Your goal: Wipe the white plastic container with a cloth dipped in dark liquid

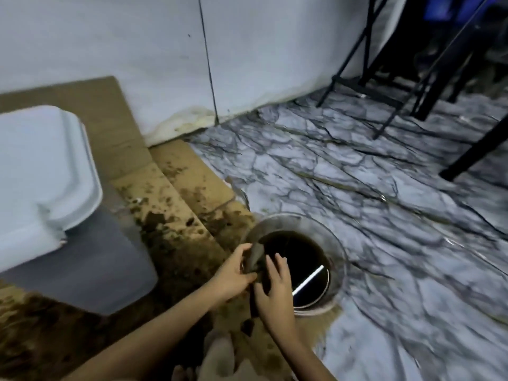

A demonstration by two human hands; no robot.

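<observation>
A white plastic container (68, 257) with a white lid (44, 166) stands on stained cardboard at the left. A clear glass bowl (336, 257) of dark liquid (299, 257) sits on the floor at the cardboard's edge. Over the bowl's near-left rim, both hands hold a dark wet cloth (254, 258). My left hand (233, 273) grips its left side. My right hand (275, 287) presses it from the right with fingers spread. The cloth's lower part is hidden between the hands.
Brown cardboard (176, 204), spotted with dark stains, covers the floor under the container. Marble-patterned flooring (357, 174) spreads right. A white wall (137, 50) runs behind. Black metal legs (384, 86) stand at the upper right. My foot (217, 358) shows at the bottom.
</observation>
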